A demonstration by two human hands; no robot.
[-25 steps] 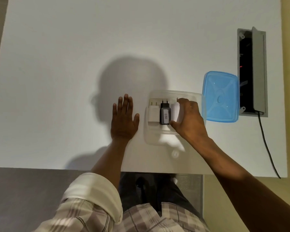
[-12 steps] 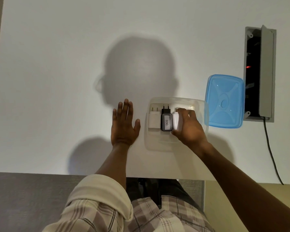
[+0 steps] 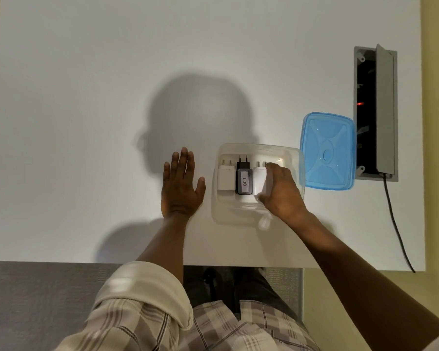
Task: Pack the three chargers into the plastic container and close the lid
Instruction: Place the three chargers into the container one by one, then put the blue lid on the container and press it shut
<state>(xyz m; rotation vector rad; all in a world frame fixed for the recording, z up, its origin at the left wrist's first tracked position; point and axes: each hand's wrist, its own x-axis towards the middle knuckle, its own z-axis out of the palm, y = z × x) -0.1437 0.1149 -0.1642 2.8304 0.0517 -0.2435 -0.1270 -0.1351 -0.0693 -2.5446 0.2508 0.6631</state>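
1. Clear plastic formed the container [image 3: 257, 216], which sat open on the white table [image 3: 86, 97] close to its near edge.
2. Three chargers lay side by side in the far half of the container, prongs pointing away from the person: a white charger [image 3: 226, 177] on the left, a black charger [image 3: 243, 181] with a label reading 030 in the middle, and a second white charger [image 3: 260, 179] on the right.
3. The right hand [image 3: 280, 191] reached into the container, its fingers curled over the right-hand white charger and gripping it.
4. The left hand [image 3: 180, 186] lay flat on the table just left of the container, fingers straight and close together, thumb spread toward the container wall.
5. A blue lid [image 3: 327, 150] rested on the table just right of the container, beside a grey cable box [image 3: 384, 110] set into the tabletop.
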